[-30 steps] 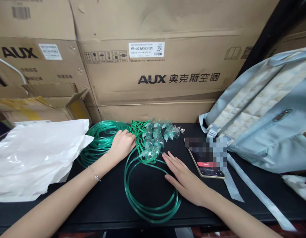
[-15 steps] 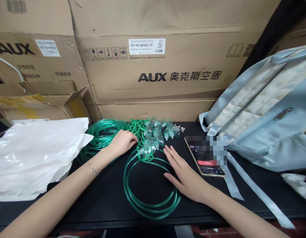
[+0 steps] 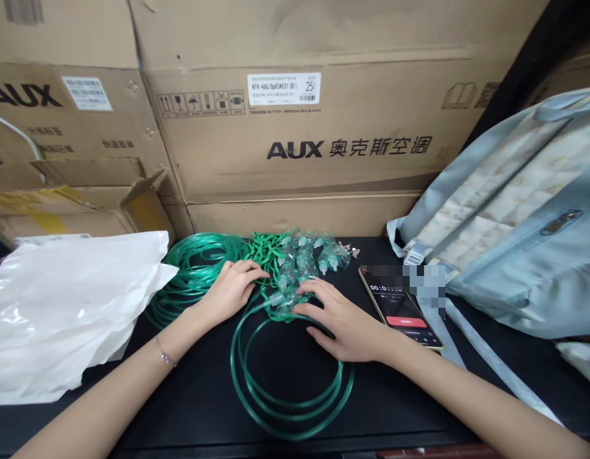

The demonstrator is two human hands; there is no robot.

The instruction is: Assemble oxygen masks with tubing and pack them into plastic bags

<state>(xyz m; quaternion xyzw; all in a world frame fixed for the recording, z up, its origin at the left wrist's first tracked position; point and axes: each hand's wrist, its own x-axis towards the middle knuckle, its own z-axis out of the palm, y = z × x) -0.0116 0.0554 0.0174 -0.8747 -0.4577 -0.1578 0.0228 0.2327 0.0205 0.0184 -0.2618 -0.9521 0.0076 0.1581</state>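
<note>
Over the black table before cartons, left hand and right hand are spread

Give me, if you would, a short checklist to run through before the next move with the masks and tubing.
1. Front tubing loop resting on the black table: ok.
2. Phone apart from that loop: ok.
3. White bag apart from that loop: ok.
4. Green straps neatly separated: not ok, they lie in a jumble.
5. Right hand gripping the nearest mask: cannot tell, it partly covers it.
6. Left hand touching the straps: cannot tell.
</note>
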